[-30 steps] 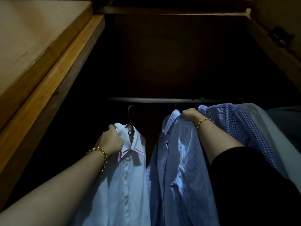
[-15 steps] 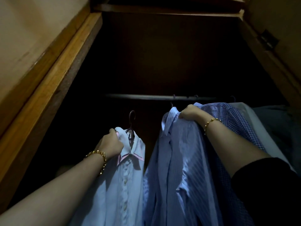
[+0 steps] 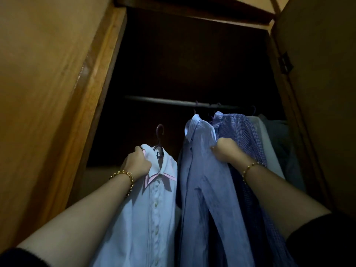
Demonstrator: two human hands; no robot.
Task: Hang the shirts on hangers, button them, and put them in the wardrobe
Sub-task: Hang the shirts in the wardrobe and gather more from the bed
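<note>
My left hand (image 3: pixel 137 162) grips the collar and shoulder of a pale blue shirt with pink collar edging (image 3: pixel 152 209), buttoned down its front. The shirt is on a dark hanger (image 3: pixel 159 139) whose hook is below the wardrobe rail (image 3: pixel 163 100) and not on it. My right hand (image 3: pixel 225 151) grips the shoulder of a blue striped shirt (image 3: pixel 202 182) that hangs from the rail. Behind it hangs a blue checked shirt (image 3: pixel 238 132).
The open wooden wardrobe door (image 3: pixel 48 93) stands at the left, and the right door with a hinge (image 3: pixel 285 62) at the right. More pale and grey garments (image 3: pixel 273 143) hang at the rail's right end. The left part of the rail is bare.
My right hand has slid down from the striped shirt's collar to its shoulder. My left hand still holds the pale shirt below the rail. The view has tilted and moved closer.
</note>
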